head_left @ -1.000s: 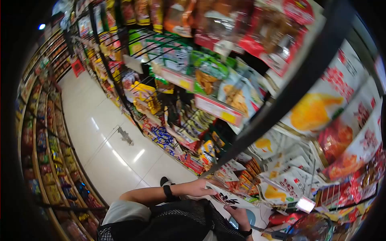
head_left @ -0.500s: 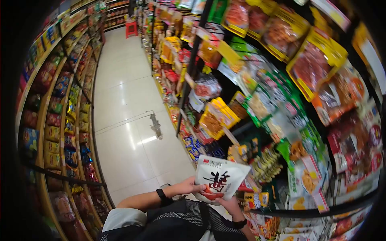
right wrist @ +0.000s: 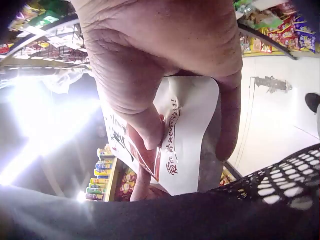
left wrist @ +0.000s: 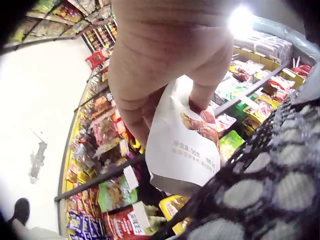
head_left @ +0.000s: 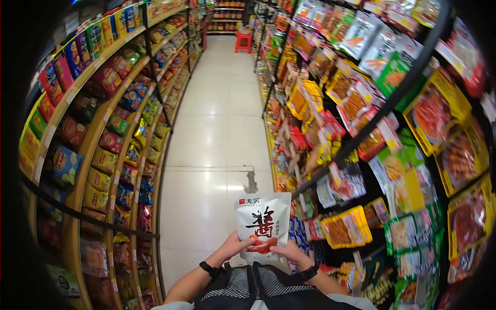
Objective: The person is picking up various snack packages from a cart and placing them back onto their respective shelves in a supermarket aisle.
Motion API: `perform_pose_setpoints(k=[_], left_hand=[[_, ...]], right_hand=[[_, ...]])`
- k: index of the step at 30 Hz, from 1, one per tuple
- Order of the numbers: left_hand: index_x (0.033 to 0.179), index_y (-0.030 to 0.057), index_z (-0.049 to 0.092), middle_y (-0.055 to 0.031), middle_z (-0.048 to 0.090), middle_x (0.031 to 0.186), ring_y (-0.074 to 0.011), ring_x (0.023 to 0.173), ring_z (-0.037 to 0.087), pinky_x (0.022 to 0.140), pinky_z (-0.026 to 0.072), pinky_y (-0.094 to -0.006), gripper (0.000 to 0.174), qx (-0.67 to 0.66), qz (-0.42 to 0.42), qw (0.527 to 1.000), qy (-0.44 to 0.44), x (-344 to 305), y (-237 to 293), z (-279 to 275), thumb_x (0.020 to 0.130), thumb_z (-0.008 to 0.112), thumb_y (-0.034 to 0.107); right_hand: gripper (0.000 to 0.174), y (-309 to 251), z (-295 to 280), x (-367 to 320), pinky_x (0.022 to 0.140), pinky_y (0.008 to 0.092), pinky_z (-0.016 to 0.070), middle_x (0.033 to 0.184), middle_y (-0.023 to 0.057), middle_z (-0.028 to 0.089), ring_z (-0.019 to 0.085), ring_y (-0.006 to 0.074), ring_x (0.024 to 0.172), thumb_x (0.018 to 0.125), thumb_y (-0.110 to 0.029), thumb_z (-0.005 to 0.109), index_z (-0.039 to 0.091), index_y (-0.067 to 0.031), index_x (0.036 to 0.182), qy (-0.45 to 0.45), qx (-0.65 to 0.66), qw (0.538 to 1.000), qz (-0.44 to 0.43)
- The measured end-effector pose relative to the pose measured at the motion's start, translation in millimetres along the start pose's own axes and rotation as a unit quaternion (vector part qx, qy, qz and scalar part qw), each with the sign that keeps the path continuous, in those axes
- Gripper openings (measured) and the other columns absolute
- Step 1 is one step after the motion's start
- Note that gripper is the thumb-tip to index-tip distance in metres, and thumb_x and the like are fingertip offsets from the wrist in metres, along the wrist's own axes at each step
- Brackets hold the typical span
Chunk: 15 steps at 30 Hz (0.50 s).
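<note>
A white food pouch [head_left: 264, 219] with large dark characters and a red picture stands upright before the person's chest in the head view. The left hand [head_left: 231, 246] pinches its lower left side, thumb on the front; the right hand [head_left: 292, 252] pinches the lower right side in the same way. The left wrist view shows the pouch's printed bottom [left wrist: 182, 150] below the left hand [left wrist: 170, 60], whose fingers curl round it. In the right wrist view the right hand [right wrist: 160, 55] has its thumb on the front and fingers behind the pouch [right wrist: 187, 135].
Shelves of snack bags [head_left: 98, 187] line the left side. Racks of packaged food [head_left: 346, 227] with black bars stand close on the right. A tiled aisle floor [head_left: 206, 139] runs between them to a red stool [head_left: 243, 42] at the far end.
The view has swung from the right-hand racks to face down the aisle. The pouch, earlier tilted, now stands upright and centred at the chest, still held in both hands.
</note>
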<state>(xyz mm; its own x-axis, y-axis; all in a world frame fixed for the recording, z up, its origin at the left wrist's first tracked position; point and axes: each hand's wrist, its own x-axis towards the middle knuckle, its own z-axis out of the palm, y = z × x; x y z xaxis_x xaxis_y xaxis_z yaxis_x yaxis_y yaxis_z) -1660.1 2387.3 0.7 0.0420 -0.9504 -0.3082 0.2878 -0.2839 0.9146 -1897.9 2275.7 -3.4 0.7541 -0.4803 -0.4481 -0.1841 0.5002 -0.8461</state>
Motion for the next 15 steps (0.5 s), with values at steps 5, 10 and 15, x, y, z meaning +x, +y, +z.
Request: perform_pose_setpoints(k=[5,10,15], left_hand=[[0.129,0.0020,0.058,-0.0081,0.067,0.119,-0.0180,0.109,0.063,0.096,0.0498,-0.0344,0.043,-0.012,0.021,0.997,0.080,76,41,-71,0.092,0.070,0.020],[0.133,0.0025,0.055,-0.0093,0.065,0.125,-0.0193,0.112,0.062,0.098,0.0490,-0.0357,0.050,0.024,0.036,0.993,0.105,169,122,-137,0.089,0.073,0.020],[0.134,0.0025,0.054,-0.0093,0.064,0.126,-0.0200,0.115,0.060,0.100,0.0478,-0.0370,0.056,0.019,0.018,0.992,0.126,251,196,-189,0.086,0.076,0.021]], right_hand=[[0.048,-62,-23,147,0.090,0.0313,0.0503,0.118,0.0055,0.067,0.063,0.0141,0.104,0.087,-0.022,0.076,0.060,-0.0030,0.128,-0.091,-0.080,0.992,0.023],[0.052,-151,-40,277,0.093,0.0328,0.0502,0.120,0.0070,0.066,0.063,0.0170,0.107,0.085,-0.022,0.078,0.058,-0.0028,0.130,-0.155,-0.061,0.986,0.006],[0.053,-228,-60,388,0.094,0.0335,0.0490,0.122,0.0054,0.066,0.062,0.0168,0.108,0.084,-0.019,0.078,0.058,-0.0039,0.131,-0.197,-0.015,0.980,0.010]])
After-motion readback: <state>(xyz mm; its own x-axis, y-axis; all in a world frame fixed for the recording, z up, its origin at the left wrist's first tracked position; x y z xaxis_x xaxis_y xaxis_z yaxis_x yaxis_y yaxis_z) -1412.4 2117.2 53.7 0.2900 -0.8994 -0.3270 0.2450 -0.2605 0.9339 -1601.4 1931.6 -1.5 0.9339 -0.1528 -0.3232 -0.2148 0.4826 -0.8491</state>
